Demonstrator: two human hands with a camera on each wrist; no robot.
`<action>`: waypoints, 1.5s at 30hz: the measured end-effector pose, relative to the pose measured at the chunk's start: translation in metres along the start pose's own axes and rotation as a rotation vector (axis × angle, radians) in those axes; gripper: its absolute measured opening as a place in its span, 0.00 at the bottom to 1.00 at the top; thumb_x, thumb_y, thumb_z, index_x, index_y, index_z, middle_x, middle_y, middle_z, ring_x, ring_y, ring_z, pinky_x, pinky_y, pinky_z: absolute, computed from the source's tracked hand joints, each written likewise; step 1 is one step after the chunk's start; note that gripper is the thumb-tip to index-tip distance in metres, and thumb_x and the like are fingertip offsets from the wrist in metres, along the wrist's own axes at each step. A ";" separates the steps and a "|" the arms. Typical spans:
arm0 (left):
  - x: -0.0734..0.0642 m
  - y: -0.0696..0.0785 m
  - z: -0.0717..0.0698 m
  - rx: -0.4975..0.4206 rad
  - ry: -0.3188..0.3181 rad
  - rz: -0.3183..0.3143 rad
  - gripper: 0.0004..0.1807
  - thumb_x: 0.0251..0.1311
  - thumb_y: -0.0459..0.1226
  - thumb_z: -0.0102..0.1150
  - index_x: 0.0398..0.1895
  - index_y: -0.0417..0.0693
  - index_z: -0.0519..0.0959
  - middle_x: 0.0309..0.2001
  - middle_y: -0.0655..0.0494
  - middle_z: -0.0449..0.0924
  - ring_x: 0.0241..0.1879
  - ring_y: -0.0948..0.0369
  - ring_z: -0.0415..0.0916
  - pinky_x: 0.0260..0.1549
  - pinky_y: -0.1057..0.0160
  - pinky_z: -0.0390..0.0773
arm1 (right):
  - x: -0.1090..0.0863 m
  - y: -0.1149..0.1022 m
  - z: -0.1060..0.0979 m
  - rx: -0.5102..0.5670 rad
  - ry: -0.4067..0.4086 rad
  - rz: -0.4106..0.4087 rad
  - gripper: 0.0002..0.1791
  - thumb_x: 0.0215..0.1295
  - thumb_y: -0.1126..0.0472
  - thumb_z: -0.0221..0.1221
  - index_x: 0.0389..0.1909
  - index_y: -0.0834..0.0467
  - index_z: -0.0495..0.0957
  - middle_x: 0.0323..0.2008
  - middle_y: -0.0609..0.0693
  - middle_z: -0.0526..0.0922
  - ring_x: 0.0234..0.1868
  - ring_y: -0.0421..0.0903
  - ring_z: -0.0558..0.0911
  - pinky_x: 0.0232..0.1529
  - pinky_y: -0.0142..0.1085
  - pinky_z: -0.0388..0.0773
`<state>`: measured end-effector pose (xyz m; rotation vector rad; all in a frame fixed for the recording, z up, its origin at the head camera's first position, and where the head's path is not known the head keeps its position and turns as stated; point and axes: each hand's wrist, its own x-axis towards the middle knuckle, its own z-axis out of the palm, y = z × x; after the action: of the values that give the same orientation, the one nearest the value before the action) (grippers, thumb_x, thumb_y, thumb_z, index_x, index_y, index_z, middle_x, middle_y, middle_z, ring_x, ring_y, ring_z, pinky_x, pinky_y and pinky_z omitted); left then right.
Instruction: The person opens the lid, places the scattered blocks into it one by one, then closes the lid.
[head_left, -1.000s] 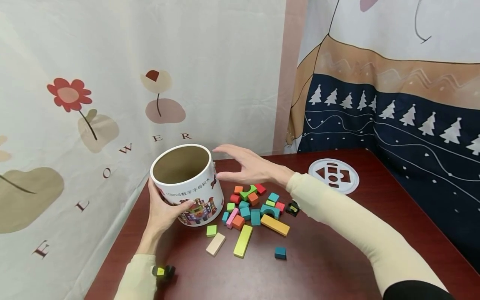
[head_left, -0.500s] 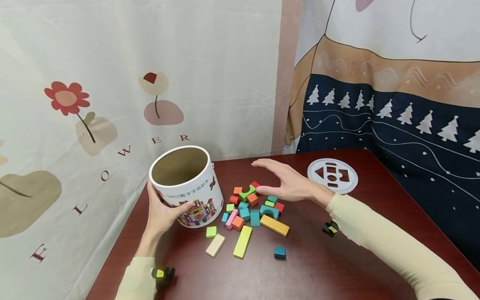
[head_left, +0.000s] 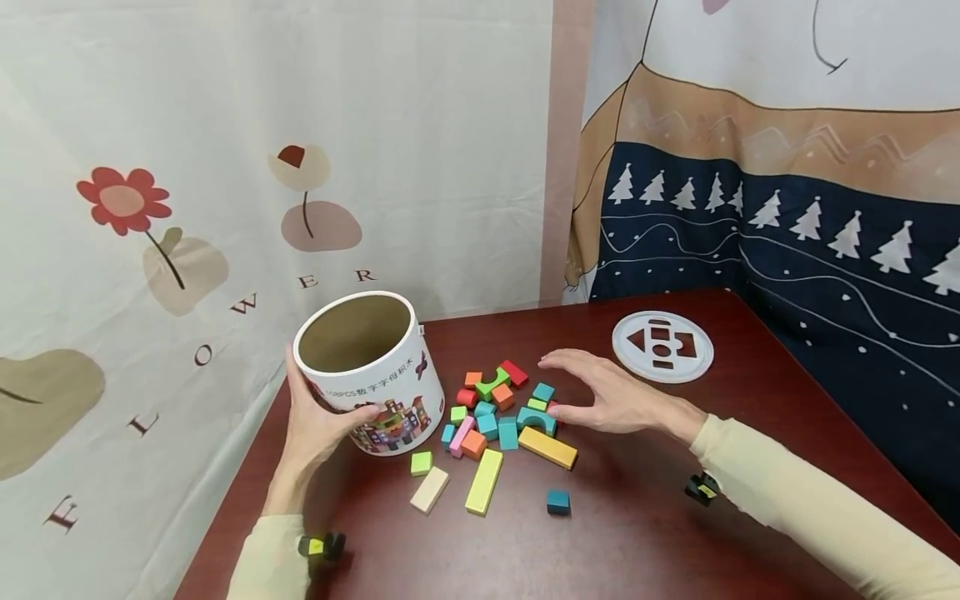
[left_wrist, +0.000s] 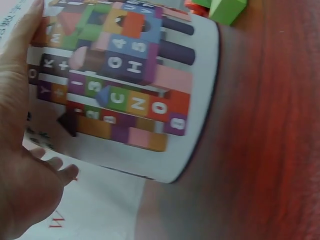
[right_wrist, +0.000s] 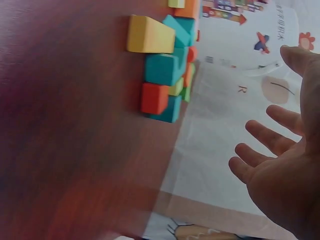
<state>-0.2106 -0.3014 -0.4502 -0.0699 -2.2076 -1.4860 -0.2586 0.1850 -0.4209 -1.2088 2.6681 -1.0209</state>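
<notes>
A white cylindrical bucket (head_left: 412, 408) with a printed block-castle picture stands at the left of the table, tilted slightly, its mouth facing up. My left hand (head_left: 309, 437) grips its left side, thumb across the front and fingers round the back; the left wrist view shows the printed side (left_wrist: 135, 70) close up. Right of the bucket lies a loose heap of coloured wooden blocks, among them a teal arch (head_left: 537, 421), a green arch (head_left: 492, 386) and a yellow-orange bar (head_left: 547, 448). My right hand (head_left: 618, 398), fingers spread and holding nothing, hovers just right of the heap.
A round white lid (head_left: 678, 367) with shaped holes lies at the back right. Nearer me are a yellow bar (head_left: 484, 482), a beige block (head_left: 430, 490), a lime block (head_left: 422, 463) and a dark blue block (head_left: 558, 502). Printed curtains enclose the table's back and side.
My right hand has moved from beside the bucket's rim rightward and down to the right of the block heap. The left hand keeps its hold on the bucket.
</notes>
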 end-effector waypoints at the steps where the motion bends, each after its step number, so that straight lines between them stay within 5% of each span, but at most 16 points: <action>1: 0.000 0.002 -0.003 0.030 0.013 0.005 0.88 0.41 0.30 0.92 0.92 0.79 0.33 0.91 0.59 0.53 0.86 0.54 0.57 0.87 0.54 0.53 | -0.002 0.001 0.002 -0.001 -0.005 0.005 0.41 0.71 0.43 0.72 0.81 0.51 0.73 0.82 0.53 0.76 0.82 0.58 0.74 0.80 0.67 0.73; 5: 0.005 0.011 -0.014 0.131 0.076 0.104 0.77 0.47 0.40 0.86 0.94 0.75 0.40 0.93 0.57 0.50 0.92 0.52 0.51 0.89 0.42 0.46 | -0.007 0.006 0.009 -0.015 -0.028 0.021 0.40 0.72 0.44 0.72 0.80 0.54 0.75 0.80 0.54 0.77 0.80 0.57 0.76 0.79 0.66 0.75; 10: 0.017 0.029 -0.018 0.248 0.143 0.404 0.55 0.52 0.47 0.74 0.88 0.57 0.66 0.86 0.45 0.68 0.88 0.42 0.59 0.89 0.41 0.52 | -0.014 0.011 0.019 -0.029 -0.050 0.033 0.39 0.73 0.44 0.71 0.79 0.57 0.76 0.79 0.55 0.79 0.79 0.58 0.77 0.78 0.64 0.77; 14: 0.026 0.044 -0.012 0.334 0.157 0.663 0.38 0.63 0.48 0.67 0.74 0.39 0.81 0.69 0.34 0.84 0.74 0.34 0.75 0.86 0.56 0.59 | -0.018 0.015 0.026 -0.043 -0.053 0.031 0.38 0.74 0.43 0.71 0.78 0.58 0.76 0.77 0.54 0.80 0.77 0.57 0.79 0.77 0.63 0.78; 16: 0.028 0.049 -0.009 0.370 0.138 0.751 0.30 0.69 0.49 0.63 0.65 0.35 0.85 0.60 0.33 0.89 0.64 0.33 0.81 0.82 0.64 0.63 | -0.019 0.016 0.028 -0.048 -0.047 0.022 0.36 0.74 0.44 0.71 0.76 0.57 0.78 0.74 0.53 0.82 0.75 0.54 0.80 0.76 0.62 0.79; 19: 0.030 0.054 -0.004 0.428 0.106 0.835 0.24 0.76 0.48 0.57 0.50 0.34 0.89 0.46 0.35 0.91 0.51 0.35 0.86 0.71 0.63 0.74 | -0.020 0.017 0.032 -0.046 -0.036 0.006 0.31 0.75 0.45 0.71 0.71 0.56 0.82 0.69 0.51 0.84 0.70 0.51 0.83 0.73 0.59 0.82; 23: 0.032 0.055 -0.002 0.506 0.077 0.873 0.22 0.80 0.45 0.53 0.35 0.39 0.87 0.33 0.42 0.89 0.37 0.41 0.85 0.47 0.49 0.77 | -0.020 0.015 0.036 -0.044 -0.037 0.006 0.26 0.75 0.46 0.71 0.67 0.55 0.85 0.64 0.50 0.86 0.65 0.50 0.84 0.69 0.57 0.84; 26: 0.032 0.052 -0.003 0.537 0.057 0.889 0.20 0.79 0.40 0.49 0.28 0.43 0.82 0.26 0.47 0.84 0.28 0.47 0.78 0.40 0.48 0.72 | -0.021 0.014 0.039 -0.047 -0.051 0.021 0.25 0.75 0.47 0.71 0.66 0.55 0.85 0.62 0.51 0.87 0.64 0.51 0.85 0.68 0.56 0.85; 29: 0.032 0.049 -0.003 0.550 0.049 0.896 0.22 0.80 0.41 0.48 0.23 0.46 0.77 0.21 0.51 0.78 0.24 0.51 0.72 0.37 0.50 0.68 | -0.021 0.014 0.043 -0.056 -0.066 0.025 0.26 0.74 0.48 0.72 0.65 0.57 0.85 0.59 0.52 0.87 0.60 0.50 0.87 0.65 0.52 0.87; 36: 0.032 0.048 0.000 0.576 0.067 0.913 0.35 0.85 0.59 0.50 0.18 0.50 0.65 0.17 0.58 0.62 0.23 0.56 0.59 0.34 0.51 0.61 | -0.022 0.014 0.054 -0.112 -0.070 0.030 0.20 0.71 0.48 0.75 0.55 0.56 0.88 0.46 0.49 0.86 0.46 0.43 0.84 0.51 0.37 0.86; 45: 0.031 0.049 0.001 0.554 0.083 0.889 0.36 0.84 0.60 0.51 0.17 0.49 0.65 0.17 0.57 0.63 0.23 0.57 0.58 0.36 0.51 0.60 | -0.020 0.012 0.062 -0.198 -0.052 -0.013 0.21 0.67 0.46 0.78 0.46 0.57 0.86 0.37 0.48 0.82 0.37 0.38 0.76 0.39 0.30 0.75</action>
<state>-0.2237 -0.2866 -0.3959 -0.6842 -2.0061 -0.3822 -0.2343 0.1700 -0.4811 -1.2666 2.7778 -0.7301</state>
